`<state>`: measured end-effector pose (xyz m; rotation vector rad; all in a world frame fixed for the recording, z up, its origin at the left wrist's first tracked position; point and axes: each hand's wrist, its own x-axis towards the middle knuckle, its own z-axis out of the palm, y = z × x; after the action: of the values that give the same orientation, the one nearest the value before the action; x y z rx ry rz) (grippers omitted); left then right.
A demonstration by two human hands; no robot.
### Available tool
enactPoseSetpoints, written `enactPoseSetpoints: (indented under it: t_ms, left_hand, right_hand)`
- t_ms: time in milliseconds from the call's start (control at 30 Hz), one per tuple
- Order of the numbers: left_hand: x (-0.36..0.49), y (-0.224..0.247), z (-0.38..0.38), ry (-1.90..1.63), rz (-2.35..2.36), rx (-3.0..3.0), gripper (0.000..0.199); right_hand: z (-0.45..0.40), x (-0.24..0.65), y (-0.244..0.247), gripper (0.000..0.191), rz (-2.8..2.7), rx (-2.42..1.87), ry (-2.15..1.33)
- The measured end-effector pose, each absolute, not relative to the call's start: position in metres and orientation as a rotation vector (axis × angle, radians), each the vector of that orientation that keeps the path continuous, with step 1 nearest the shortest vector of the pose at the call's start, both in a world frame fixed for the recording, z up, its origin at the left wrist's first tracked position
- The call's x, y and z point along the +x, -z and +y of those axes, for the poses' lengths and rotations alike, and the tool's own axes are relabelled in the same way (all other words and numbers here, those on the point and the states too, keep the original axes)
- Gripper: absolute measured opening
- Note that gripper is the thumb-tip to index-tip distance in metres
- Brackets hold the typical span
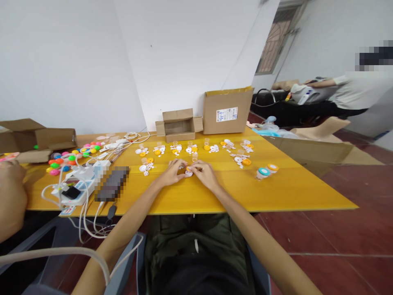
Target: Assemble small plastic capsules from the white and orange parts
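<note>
My left hand [173, 173] is curled at the table's middle, thumb and fingertips closed at the edge of a small white round plastic part [188, 173]. From the other side my right hand [205, 174] pinches a small orange piece [188, 168] just over that white part. Fingers partly hide both pieces, so I cannot tell whether they touch. Just beyond the hands stands a small clear plastic cup [194, 157]. Further back lie several sets of white discs, orange rings and clear cups, one with an orange ring [206, 148].
Two capped clear containers, one with a teal lid [264, 171], one with an orange lid [272, 168], stand right. A power strip [81, 190] with cables and a dark blurred object [112, 184] lie left. Cardboard boxes [227, 112] line the back. Another person's hand [11, 176] is far left.
</note>
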<state>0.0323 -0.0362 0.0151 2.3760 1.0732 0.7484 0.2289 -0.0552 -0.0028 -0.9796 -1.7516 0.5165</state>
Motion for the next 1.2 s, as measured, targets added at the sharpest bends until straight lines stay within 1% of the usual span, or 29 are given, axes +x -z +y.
enactPoseSetpoints:
  t_ms: [400, 667, 933, 1200]
  left_hand:
    - [0.033, -0.018, -0.039, -0.78, 1.043, 2.364, 0.027]
    - [0.032, -0.017, -0.038, -0.778, 1.041, 2.361, 0.024]
    - [0.033, -0.018, -0.04, -0.771, 1.051, 2.366, 0.022]
    - [0.032, -0.018, -0.038, -0.76, 1.045, 2.361, 0.023]
  right_hand:
    - [-0.063, 0.227, 0.002, 0.02, -1.909, -1.033, -0.28]
    - [-0.064, 0.226, 0.004, 0.015, -1.942, -1.063, -0.186]
    - [-0.067, 0.226, 0.001, 0.012, -1.976, -1.114, -0.179]
    - [-0.066, 0.226, 0.0, 0.009, -1.934, -1.116, -0.27]
